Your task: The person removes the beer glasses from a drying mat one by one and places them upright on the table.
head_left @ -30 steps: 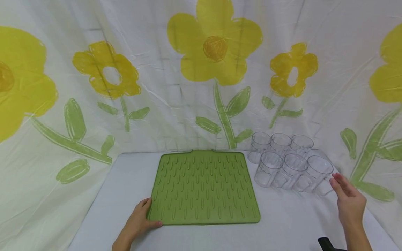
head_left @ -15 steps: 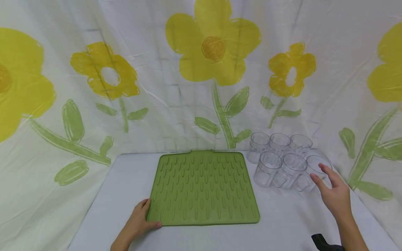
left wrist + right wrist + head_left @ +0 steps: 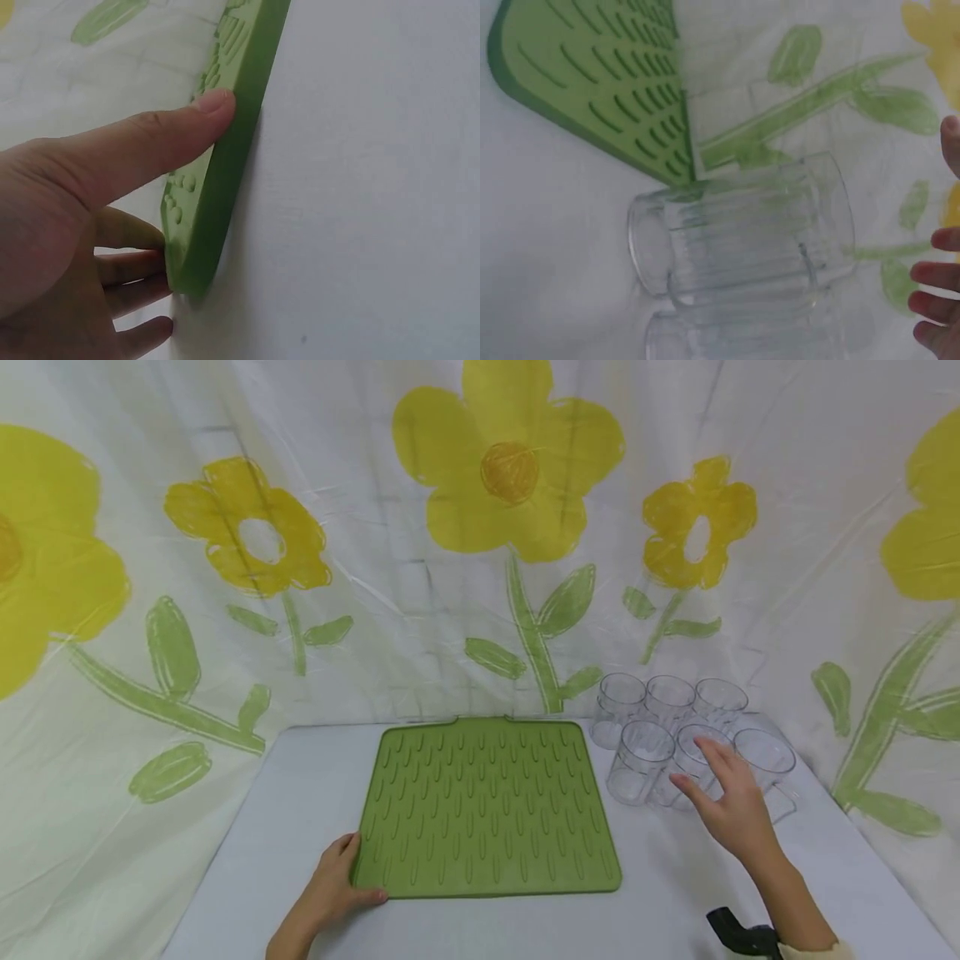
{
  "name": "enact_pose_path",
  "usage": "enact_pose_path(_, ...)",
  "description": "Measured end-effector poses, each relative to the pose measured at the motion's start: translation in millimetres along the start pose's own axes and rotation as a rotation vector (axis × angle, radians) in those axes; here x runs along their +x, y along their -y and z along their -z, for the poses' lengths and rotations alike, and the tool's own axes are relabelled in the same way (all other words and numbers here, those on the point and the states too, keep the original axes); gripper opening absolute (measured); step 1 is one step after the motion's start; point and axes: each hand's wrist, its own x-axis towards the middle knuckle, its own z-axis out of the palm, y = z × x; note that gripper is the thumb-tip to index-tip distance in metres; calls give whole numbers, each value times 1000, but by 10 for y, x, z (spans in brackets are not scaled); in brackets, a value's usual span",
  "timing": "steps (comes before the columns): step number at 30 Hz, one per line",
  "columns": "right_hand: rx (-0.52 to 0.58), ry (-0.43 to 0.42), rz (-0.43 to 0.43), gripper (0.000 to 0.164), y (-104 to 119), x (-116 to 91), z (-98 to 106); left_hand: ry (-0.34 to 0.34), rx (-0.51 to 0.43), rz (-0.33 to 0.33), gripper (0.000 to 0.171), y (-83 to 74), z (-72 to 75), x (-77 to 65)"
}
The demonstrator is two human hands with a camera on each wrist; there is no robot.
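A green silicone mat (image 3: 487, 810) with raised ridges lies flat on the table. My left hand (image 3: 330, 881) holds its near left corner, thumb on the front edge and fingertips against the side; the left wrist view shows the thumb pressing the mat's rim (image 3: 232, 172). Two rows of clear glass mugs stand right of the mat. Over the front row, my right hand (image 3: 738, 814) has thumb and fingers spread with nothing between them. It overlaps the middle front mug (image 3: 686, 743), between the front left mug (image 3: 637, 768) and the front right mug (image 3: 767, 756).
Three more mugs form the back row, among them the back left mug (image 3: 621, 702). Behind the white table (image 3: 562, 931) hangs a curtain (image 3: 390, 635) printed with yellow flowers. A black strap end (image 3: 738, 935) sticks out at the right wrist.
My right hand has moved left from beyond the front right mug, past it, to the middle front mug. The left hand and the mat stay in place.
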Motion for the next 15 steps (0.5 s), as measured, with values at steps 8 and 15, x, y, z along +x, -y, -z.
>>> enact_pose_path(8,-56,1,143,72,142,35,-219,25,-18,-7,118,-42,44,-1)
enact_pose_path(15,-115,45,207,73,286,38,-402,3,-53,-30,110,-83,74,23)
